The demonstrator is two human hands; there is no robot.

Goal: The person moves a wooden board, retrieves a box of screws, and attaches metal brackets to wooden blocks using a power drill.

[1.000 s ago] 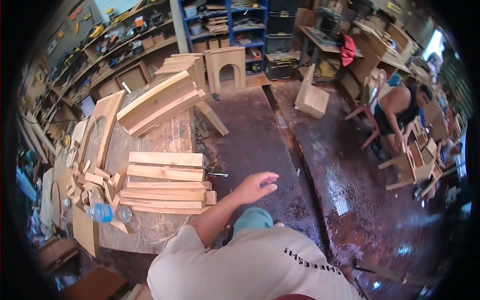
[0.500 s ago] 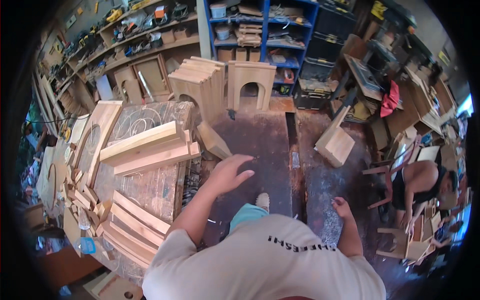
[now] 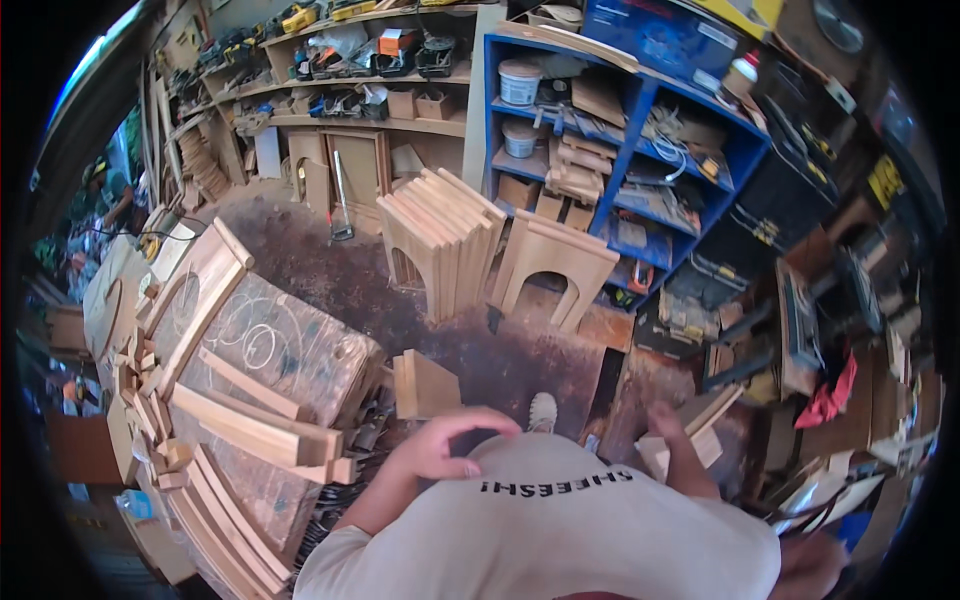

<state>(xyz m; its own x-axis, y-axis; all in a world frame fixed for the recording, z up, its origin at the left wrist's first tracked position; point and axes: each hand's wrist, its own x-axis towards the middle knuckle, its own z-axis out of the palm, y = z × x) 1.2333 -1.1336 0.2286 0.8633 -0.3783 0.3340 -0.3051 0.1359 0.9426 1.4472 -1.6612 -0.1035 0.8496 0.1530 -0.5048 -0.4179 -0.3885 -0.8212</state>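
My left hand [image 3: 450,442] is open, thumb apart from the fingers, with nothing in it. It hangs in front of my shirt, nearest to a pale wooden block [image 3: 428,386] standing on the floor by the workbench. My right hand [image 3: 668,428] is blurred, so its fingers cannot be read. Behind it, as seen here, a wooden piece made of joined boards [image 3: 700,447] sits on the floor; I cannot tell whether they touch. Long wooden pieces [image 3: 255,425] lie on the scratched workbench [image 3: 335,355] to my left.
Ahead stand a row of arched wooden panels [image 3: 440,235] and another arched panel [image 3: 555,268] near a blue shelf unit [image 3: 625,165]. Tool shelves [image 3: 370,88] line the back wall. A dark gap [image 3: 606,380] runs in the floor. Part of another person [image 3: 815,565] shows at lower right.
The view has swung, bringing more of the shelves and floor ahead into sight. Both hands sit nearer my body. The other person has mostly slipped out at lower right.
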